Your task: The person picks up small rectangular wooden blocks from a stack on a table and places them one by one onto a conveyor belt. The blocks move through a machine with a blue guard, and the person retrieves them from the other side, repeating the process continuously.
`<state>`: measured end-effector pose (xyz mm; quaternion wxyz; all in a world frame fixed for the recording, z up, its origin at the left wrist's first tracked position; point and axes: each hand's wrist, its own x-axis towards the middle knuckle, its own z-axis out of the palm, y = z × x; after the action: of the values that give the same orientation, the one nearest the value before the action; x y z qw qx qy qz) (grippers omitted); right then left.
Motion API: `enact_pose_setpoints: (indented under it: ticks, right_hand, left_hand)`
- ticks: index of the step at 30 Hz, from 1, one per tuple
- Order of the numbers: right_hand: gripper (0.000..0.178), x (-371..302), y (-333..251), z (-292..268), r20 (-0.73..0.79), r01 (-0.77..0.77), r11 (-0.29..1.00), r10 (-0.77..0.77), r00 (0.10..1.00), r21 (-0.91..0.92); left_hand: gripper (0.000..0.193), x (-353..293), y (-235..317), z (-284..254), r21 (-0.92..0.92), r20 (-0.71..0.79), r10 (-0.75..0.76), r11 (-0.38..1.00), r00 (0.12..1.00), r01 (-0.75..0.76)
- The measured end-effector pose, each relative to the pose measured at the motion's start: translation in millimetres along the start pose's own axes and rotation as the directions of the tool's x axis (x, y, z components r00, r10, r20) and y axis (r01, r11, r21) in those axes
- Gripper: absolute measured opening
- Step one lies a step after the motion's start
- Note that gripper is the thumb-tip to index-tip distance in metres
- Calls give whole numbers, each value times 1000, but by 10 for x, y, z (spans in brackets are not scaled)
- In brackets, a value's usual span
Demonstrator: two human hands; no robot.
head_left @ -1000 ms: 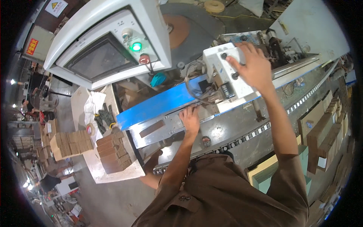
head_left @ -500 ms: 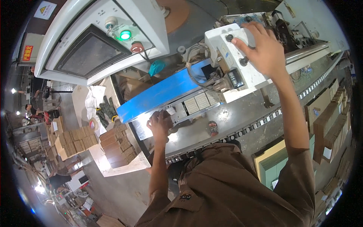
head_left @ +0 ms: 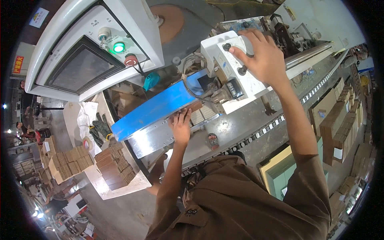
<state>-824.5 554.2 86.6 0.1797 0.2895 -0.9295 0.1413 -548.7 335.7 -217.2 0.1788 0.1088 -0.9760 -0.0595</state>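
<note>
My left hand [head_left: 181,125] is at the metal channel beside the long blue guard [head_left: 154,111]. Its bent fingers rest on the near end of a small brown block [head_left: 195,106], and the underside of the grip is hidden. Pale blocks [head_left: 203,113] sit in a row in the channel, close to the brown one. My right hand [head_left: 264,58] lies spread on the white machine housing [head_left: 240,76]. Its thumb reaches a black knob [head_left: 227,47], while the fingers stretch over the far edge. A second black knob [head_left: 242,71] and a small counter [head_left: 234,88] are on the housing.
A control cabinet with a dark screen [head_left: 85,64], a lit green button [head_left: 119,47] and a red stop button [head_left: 130,60] stands at the upper left. Stacked brown pieces [head_left: 116,166], gloves [head_left: 101,129] and tape lie on the side table. A roller track [head_left: 276,125] runs nearby.
My left hand has moved right along the channel with the block, up to the pale blocks. My right hand stays on the housing. The whole view has shifted slightly.
</note>
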Motion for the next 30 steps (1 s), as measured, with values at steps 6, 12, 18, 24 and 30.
enact_pose_setpoints:
  ticks: [6, 12, 18, 24, 30]
  right_hand:
    - [70, -11, 23, 49, -19, 26, 999, -27, 999, -35]
    - [70, -12, 8, -7, 30, 2, 999, -1, 1000, -49]
    - [70, 14, -9, 4, 51, -1, 1000, 2, 999, -18]
    - [72, 84, -110, -65, 101, 45, 997, -51, 994, 64]
    - [69, 21, 176, 1, 177, -5, 996, -12, 984, 92]
  left_hand:
    - [50, 3, -74, -13, -4, 48, 52, 999, 998, -52]
    - [53, 170, 107, -63, -50, 82, 96, 994, 992, -92]
    - [45, 403, 449, 149, -164, -28, 104, 981, 994, -107]
    - [27, 403, 616, 483, -197, -49, -76, 978, 996, 65]
    - [19, 53, 314, -37, -198, -286, -348, 933, 893, 301]
